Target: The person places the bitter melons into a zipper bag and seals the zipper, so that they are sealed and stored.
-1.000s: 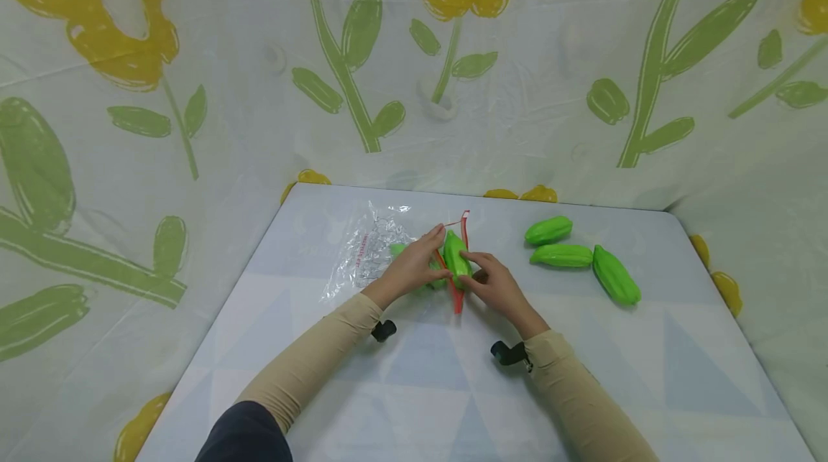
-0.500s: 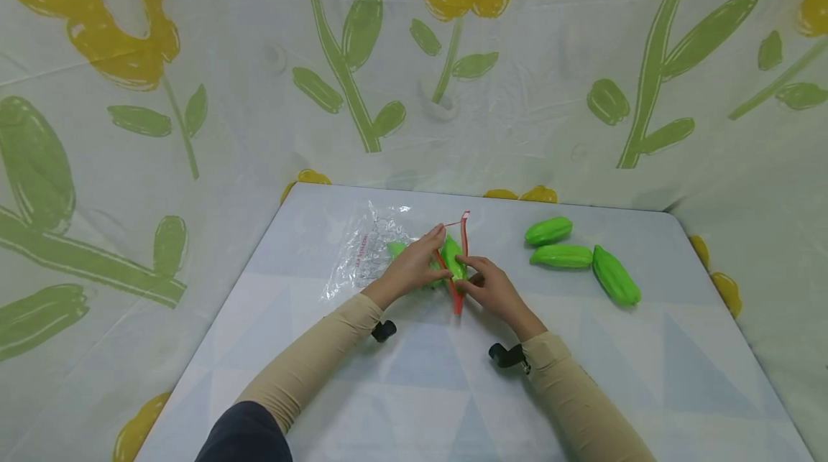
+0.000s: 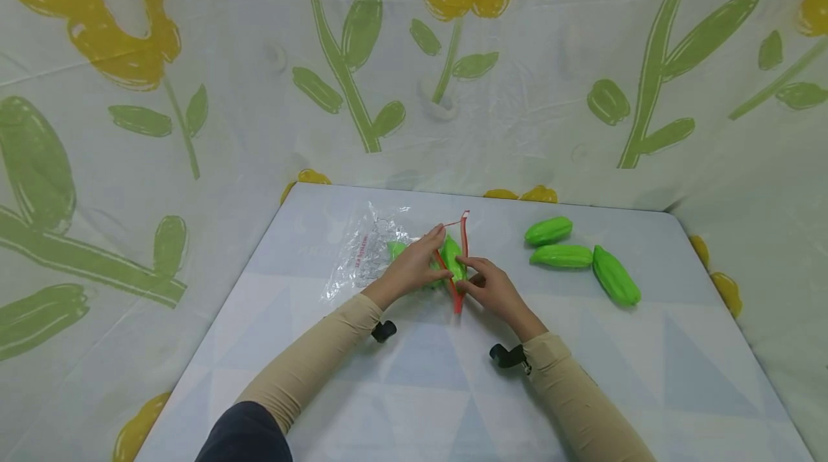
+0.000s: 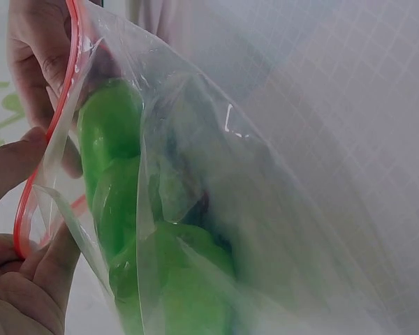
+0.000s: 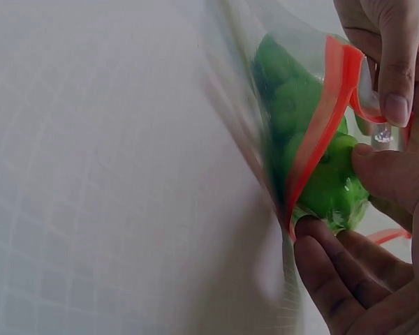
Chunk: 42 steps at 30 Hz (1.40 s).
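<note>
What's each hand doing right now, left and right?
Left hand: pinches the red rim of the zip bag.
Right hand: grips the green toy fruit at the bag mouth.

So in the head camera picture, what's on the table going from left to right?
Clear zip bag → left hand → green toy vegetable at the bag's red mouth → right hand → two loose green vegetables stacked → last green vegetable.

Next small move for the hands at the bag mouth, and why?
Probably the right hand pushes the green toy fruit fully past the red zip strip: its end pokes out while the left hand holds the clear bag open.
</note>
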Each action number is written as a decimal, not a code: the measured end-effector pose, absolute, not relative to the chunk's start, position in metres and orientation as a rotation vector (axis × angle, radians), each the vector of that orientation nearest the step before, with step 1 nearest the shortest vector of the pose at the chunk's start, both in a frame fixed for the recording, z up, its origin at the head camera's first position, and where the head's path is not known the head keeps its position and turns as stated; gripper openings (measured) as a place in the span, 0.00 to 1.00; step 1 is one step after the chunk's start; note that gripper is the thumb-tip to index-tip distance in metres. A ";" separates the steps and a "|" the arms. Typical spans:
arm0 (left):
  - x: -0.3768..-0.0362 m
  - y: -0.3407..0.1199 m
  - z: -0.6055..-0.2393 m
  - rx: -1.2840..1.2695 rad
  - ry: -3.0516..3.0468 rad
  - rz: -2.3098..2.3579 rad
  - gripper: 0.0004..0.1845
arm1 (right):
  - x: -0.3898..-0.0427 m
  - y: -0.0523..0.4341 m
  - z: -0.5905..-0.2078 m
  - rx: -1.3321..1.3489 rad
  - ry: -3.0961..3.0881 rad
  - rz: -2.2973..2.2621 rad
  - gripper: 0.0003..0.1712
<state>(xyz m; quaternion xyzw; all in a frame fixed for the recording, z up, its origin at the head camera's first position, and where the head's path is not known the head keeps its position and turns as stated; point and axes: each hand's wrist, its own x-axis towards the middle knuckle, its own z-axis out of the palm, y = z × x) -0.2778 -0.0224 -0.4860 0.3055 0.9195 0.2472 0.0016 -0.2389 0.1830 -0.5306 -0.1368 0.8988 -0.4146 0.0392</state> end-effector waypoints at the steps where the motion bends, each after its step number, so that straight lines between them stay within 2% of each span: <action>1: -0.278 -0.022 -0.486 0.960 2.885 0.775 0.49 | -0.239 0.183 -0.530 -0.420 2.756 -1.270 0.31; 26: -0.278 -0.023 -0.489 0.952 2.875 0.819 0.49 | -0.232 0.205 -0.524 -0.373 2.859 -1.234 0.27; 42: -0.278 -0.024 -0.488 0.941 2.872 0.770 0.49 | -0.227 0.253 -0.527 -0.283 2.925 -1.231 0.26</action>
